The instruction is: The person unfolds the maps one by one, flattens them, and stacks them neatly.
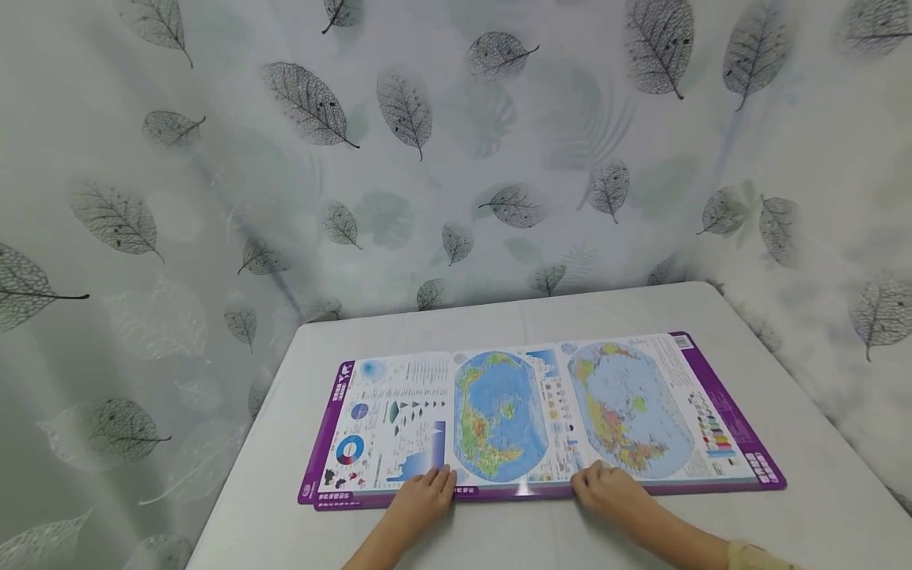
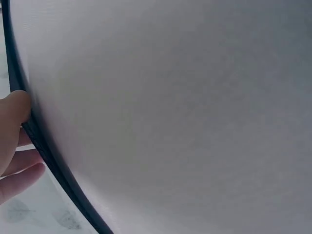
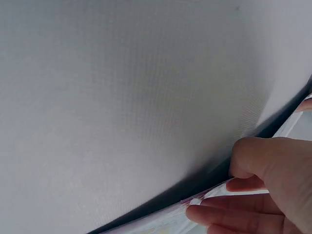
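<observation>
A wide world map [image 1: 502,412] with purple borders lies on the white table, printed side up. Two purple edges show slightly offset at its lower left corner, one layer over another. On the near edge, left of the middle, my left hand [image 1: 422,495] pinches the map, fingers on top; the left wrist view shows the thumb [image 2: 18,105] at the dark edge. Farther right, my right hand [image 1: 606,484] grips the same edge. Its thumb [image 3: 248,156] sits against the edge in the right wrist view, with the fingers [image 3: 239,214] over the printed face.
The white table [image 1: 245,475] reaches past the map on every side. Behind and beside it hangs a pale curtain [image 1: 442,182] printed with dark leaves. A light yellow sleeve [image 1: 755,556] covers part of the right forearm.
</observation>
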A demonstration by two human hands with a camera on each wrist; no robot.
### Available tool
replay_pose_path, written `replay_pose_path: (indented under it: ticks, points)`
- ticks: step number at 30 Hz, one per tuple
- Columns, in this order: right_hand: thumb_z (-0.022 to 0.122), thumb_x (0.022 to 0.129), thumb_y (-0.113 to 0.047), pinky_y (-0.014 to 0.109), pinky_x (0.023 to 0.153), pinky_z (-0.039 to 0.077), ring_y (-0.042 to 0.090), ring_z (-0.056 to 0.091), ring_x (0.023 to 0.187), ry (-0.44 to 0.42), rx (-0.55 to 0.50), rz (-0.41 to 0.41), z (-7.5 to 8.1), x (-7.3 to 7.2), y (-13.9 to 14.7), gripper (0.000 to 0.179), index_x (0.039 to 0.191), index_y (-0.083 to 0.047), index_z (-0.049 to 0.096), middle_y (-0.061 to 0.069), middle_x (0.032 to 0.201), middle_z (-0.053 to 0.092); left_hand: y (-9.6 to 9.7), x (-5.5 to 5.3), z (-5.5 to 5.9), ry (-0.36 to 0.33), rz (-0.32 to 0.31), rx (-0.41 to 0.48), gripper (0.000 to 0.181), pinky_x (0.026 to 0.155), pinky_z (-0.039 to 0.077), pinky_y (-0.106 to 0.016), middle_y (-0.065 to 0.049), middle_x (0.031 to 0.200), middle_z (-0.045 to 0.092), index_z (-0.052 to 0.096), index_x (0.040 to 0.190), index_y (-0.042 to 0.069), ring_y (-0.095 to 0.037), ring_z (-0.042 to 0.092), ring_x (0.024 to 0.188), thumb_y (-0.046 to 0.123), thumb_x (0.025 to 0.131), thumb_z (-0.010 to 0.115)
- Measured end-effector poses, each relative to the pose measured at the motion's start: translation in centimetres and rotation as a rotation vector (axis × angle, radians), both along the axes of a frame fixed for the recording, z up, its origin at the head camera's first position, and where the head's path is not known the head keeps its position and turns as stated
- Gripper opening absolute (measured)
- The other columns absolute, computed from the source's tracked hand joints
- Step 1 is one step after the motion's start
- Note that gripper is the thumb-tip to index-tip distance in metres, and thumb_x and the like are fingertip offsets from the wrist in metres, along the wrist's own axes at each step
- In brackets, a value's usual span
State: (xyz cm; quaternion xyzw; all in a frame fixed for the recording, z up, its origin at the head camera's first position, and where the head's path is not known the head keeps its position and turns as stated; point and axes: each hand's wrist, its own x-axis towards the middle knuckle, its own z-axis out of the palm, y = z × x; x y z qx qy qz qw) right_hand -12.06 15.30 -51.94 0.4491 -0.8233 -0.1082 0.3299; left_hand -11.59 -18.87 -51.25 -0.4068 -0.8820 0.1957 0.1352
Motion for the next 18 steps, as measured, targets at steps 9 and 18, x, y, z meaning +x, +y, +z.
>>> replay_pose_path:
  ticks: [9,18]
  points:
    - [0.014,0.099,0.006,0.019,0.039,0.044,0.019,0.057,0.056,-0.151,0.097,-0.047,0.4,0.0,0.1,0.054,0.075,0.001,0.062,0.013,0.065,0.056,-0.3,-0.5,0.2,-0.094,0.052,0.093,0.035,0.072,0.053,-0.027,-0.006,0.115,0.064,0.067,0.115,0.008,-0.02,0.063,0.099,0.021,0.083,0.07]
    - [0.073,0.08,-0.024,0.032,0.066,0.053,0.022,0.063,0.082,-0.603,0.034,-0.117,2.2,0.2,1.3,0.036,0.108,-0.004,0.064,0.008,0.097,0.063,-1.4,-0.1,1.3,-0.272,0.08,0.34,0.045,0.088,0.046,-0.041,-0.007,0.117,0.062,0.066,0.114,0.008,-0.022,0.058,0.105,0.046,0.091,0.054]
